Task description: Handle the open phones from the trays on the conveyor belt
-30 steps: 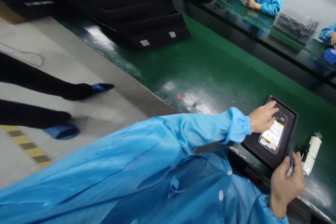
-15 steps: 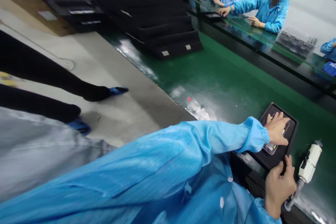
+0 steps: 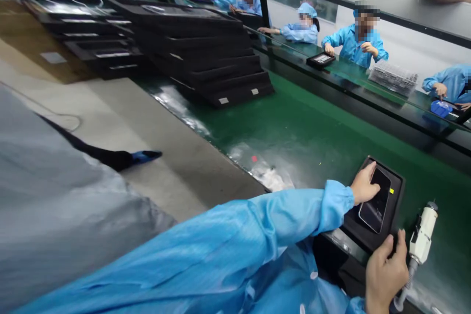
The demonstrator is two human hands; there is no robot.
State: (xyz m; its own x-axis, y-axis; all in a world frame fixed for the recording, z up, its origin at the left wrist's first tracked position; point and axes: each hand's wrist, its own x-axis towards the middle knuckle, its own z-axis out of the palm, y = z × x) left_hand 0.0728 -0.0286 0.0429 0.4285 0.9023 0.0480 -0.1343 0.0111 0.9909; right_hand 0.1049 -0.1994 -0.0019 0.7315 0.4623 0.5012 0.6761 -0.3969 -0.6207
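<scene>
Black phone (image 3: 376, 200) under left hand's (image 3: 363, 186) flat fingers; right hand (image 3: 384, 274) grips tray (image 3: 395, 196) corner.

A glossy, glass-smooth dark face is shown by the phone (image 3: 376, 199). It is seated in a matt black foam-like tray (image 3: 396, 195). The green belt (image 3: 312, 127) is seen shiny with glare. The sleeve (image 3: 294, 211) is smooth blue cloth.
</scene>
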